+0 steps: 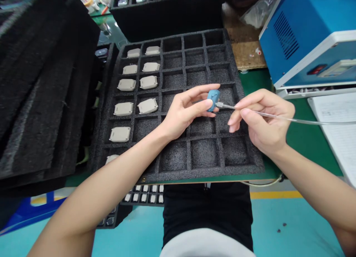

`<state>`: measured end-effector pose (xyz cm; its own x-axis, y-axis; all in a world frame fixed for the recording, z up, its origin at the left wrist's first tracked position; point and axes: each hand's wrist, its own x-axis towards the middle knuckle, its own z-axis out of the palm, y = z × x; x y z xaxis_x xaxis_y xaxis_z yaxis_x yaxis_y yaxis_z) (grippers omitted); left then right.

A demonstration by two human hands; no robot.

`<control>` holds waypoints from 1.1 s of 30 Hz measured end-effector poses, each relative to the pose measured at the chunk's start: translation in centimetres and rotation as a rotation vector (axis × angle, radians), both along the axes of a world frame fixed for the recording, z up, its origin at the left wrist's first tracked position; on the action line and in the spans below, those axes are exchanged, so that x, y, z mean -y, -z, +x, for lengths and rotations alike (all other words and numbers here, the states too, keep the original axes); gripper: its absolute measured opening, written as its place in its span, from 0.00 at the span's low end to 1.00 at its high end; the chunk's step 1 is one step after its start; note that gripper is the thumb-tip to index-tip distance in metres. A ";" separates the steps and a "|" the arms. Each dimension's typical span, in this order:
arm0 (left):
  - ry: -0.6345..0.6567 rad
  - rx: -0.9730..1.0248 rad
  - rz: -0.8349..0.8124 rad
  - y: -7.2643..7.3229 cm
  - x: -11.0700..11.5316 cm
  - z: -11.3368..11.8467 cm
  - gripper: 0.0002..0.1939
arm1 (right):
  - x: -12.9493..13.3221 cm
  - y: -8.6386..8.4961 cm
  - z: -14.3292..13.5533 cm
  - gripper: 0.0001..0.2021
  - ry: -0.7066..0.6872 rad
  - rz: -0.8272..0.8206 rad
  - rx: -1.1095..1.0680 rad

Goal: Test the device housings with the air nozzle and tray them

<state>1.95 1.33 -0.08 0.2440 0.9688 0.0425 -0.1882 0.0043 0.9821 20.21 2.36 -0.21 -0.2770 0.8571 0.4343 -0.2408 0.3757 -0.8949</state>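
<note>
Between the thumb and fingers of my left hand is a small blue rounded casing, with small marks or holes on its face. My right hand pinches a thin clear cord near its end. The cord's pale tip meets the right side of the casing; whether it is inserted or only touching, I cannot tell. Both hands are above a black foam tray divided into square compartments. Beige watch-like casings sit in its two left columns, partly hidden by my left forearm at the front.
Stacked black foam sheets rise at the left. Another foam tray stands behind. A blue machine with a red switch occupies the right, beside papers. The cord runs off to the right. Below the table edge are more filled trays.
</note>
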 end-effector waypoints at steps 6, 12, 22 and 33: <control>-0.006 -0.006 -0.005 -0.1 0.1 0.0 0.20 | 0.0 0.0 0.0 0.02 0.004 -0.023 0.017; -0.029 0.034 -0.051 -0.5 0.2 0.3 0.20 | 0.2 -0.2 0.1 0.01 -0.025 -0.070 0.007; -0.093 0.018 -0.129 -1.4 0.3 0.4 0.19 | -0.1 -0.1 -0.2 0.05 -0.104 -0.191 -0.031; -0.095 0.004 -0.133 -1.7 0.5 0.5 0.19 | -0.2 0.2 -0.3 0.06 -0.113 -0.211 -0.052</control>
<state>2.46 0.79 1.65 0.1511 0.9847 -0.0870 -0.1981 0.1164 0.9733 19.89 2.57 -0.42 -0.3586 0.8951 0.2649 -0.3186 0.1493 -0.9360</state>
